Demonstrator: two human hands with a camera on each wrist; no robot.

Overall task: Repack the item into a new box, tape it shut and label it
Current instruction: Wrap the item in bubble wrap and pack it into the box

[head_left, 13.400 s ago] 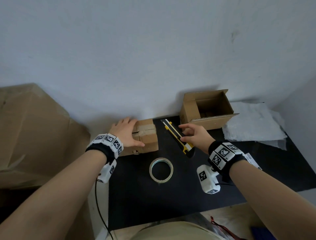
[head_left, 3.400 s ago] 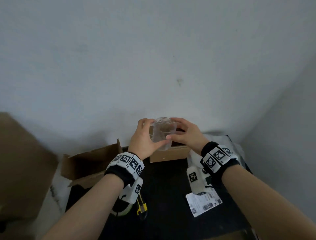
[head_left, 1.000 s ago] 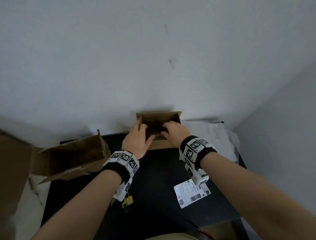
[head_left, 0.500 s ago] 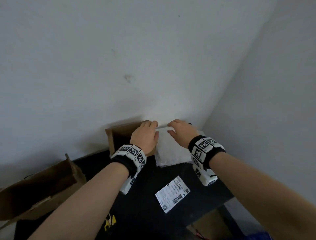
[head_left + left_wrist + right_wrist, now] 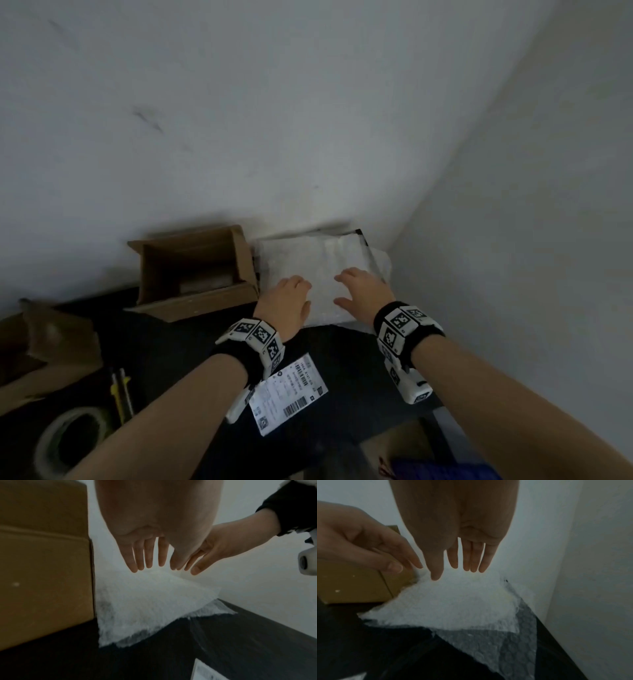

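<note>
Each grip slack, left hand point(image 5: 286, 301) and right hand point(image 5: 363, 294) over one bubble wrap point(image 5: 315, 260), beside two boxes point(image 5: 191, 270).

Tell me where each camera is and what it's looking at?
Head: worn on the head, looking down at the black table; both forearms and hands show.
Left wrist: looks along the left hand at the bubble wrap beside the open box.
Right wrist: looks along the right hand at that wrap.
Shared: both wrist views show both hands, the wrap and the box.

Open brown cardboard box point(image 5: 191, 270) upright by wall, white bubble wrap point(image 5: 318, 260) beside, label point(image 5: 286, 394) flat
</note>
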